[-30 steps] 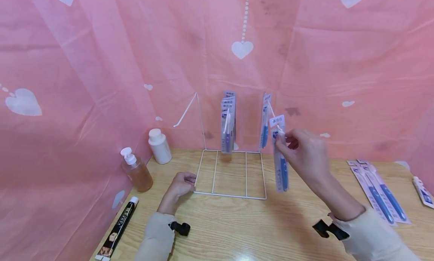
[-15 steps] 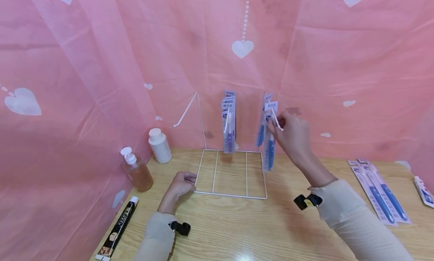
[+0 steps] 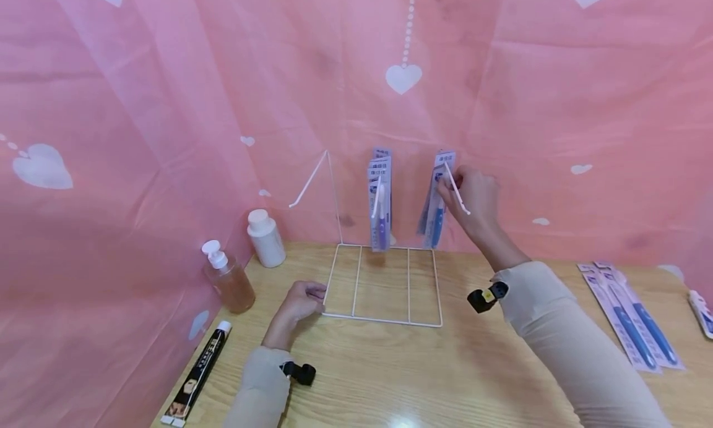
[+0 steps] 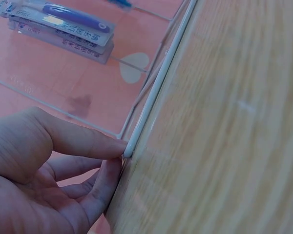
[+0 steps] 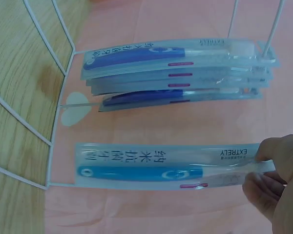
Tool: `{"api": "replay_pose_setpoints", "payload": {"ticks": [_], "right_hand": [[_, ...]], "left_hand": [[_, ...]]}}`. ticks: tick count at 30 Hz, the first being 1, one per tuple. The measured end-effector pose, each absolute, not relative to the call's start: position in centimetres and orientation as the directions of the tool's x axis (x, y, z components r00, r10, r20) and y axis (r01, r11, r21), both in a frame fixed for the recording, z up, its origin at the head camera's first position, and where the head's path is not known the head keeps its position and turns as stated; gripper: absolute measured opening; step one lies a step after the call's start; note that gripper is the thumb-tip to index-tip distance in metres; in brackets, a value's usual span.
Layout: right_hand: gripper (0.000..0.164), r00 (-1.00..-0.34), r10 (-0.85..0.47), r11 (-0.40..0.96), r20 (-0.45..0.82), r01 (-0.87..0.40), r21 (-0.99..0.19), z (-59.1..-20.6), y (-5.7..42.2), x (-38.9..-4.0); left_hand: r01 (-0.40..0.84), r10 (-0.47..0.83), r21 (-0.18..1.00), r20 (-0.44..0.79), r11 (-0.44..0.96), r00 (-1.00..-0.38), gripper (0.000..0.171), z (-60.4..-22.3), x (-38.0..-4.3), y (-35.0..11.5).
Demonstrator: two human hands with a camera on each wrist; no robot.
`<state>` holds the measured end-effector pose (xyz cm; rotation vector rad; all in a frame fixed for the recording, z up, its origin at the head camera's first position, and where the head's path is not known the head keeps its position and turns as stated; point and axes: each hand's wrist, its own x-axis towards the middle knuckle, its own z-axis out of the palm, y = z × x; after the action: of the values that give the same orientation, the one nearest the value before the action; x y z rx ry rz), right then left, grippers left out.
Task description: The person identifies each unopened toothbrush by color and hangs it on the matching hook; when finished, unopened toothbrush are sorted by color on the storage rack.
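Note:
My right hand (image 3: 478, 199) pinches the upper part of a packaged blue toothbrush (image 3: 437, 227), whose card hangs on the right hook of a white wire rack (image 3: 384, 320). In the right wrist view, thumb and fingers grip the blister pack (image 5: 141, 173) near the brush head. Another blue toothbrush pack hangs behind it, mostly hidden. On the middle hook hang several packs of purple toothbrushes (image 3: 380, 221). The left hook (image 3: 308, 179) is bare. My left hand (image 3: 298, 301) holds the rack's front left corner, thumb and finger pinching the wire (image 4: 145, 109).
Two more packaged blue toothbrushes (image 3: 632, 320) lie at the right, beside a toothpaste tube (image 3: 702, 313). At the left stand a white bottle (image 3: 266, 239) and an amber pump bottle (image 3: 231, 282), with a black toothpaste tube (image 3: 197, 375) lying in front. Pink cloth (image 3: 529, 106) hangs behind.
My right hand has pushed the toothbrush pack back along the right hook, from its tip towards the rear, up to the other pack. My left hand has stayed at the rack's corner.

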<state>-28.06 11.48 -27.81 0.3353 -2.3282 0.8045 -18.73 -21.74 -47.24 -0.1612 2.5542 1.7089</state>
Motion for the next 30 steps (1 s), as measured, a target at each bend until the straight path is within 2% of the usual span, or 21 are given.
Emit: {"api": "replay_pose_setpoints", "payload": {"ticks": [6,12,16,20,27,30], "right_hand": [[0.023,-0.744,-0.006,0.763,0.668,-0.435,-0.477,-28.3,11.5,-28.8],[0.028,-0.728,-0.049,0.751,0.684,-0.479,-0.455,-29.1,12.3,-28.5],[0.037,-0.791,-0.08,0.783,0.606,-0.426,-0.453,-29.4,13.9,-27.9],[0.048,-0.871,-0.069,0.831,0.486,-0.32,-0.455,-29.8,16.7,-27.6],[0.043,-0.914,-0.04,0.907,0.404,-0.203,-0.368,-32.6,25.6,-27.5],[0.042,-0.938,-0.006,0.916,0.346,-0.145,-0.375,-34.1,29.8,-27.1]], "left_hand": [[-0.141,-0.055,0.915,-0.13,0.379,-0.99,0.049,-47.3,-19.0,-21.6],[-0.145,-0.053,0.914,-0.135,0.379,-0.989,0.046,-47.2,-18.9,-21.5],[-0.154,-0.059,0.912,-0.143,0.38,-0.988,0.047,-47.1,-18.9,-21.5],[-0.158,-0.061,0.909,-0.146,0.385,-0.987,0.047,-47.0,-18.9,-21.5],[-0.148,-0.056,0.905,-0.137,0.399,-0.989,0.047,-46.8,-18.7,-21.7],[-0.149,-0.057,0.908,-0.138,0.391,-0.989,0.047,-46.8,-18.6,-21.9]]}}
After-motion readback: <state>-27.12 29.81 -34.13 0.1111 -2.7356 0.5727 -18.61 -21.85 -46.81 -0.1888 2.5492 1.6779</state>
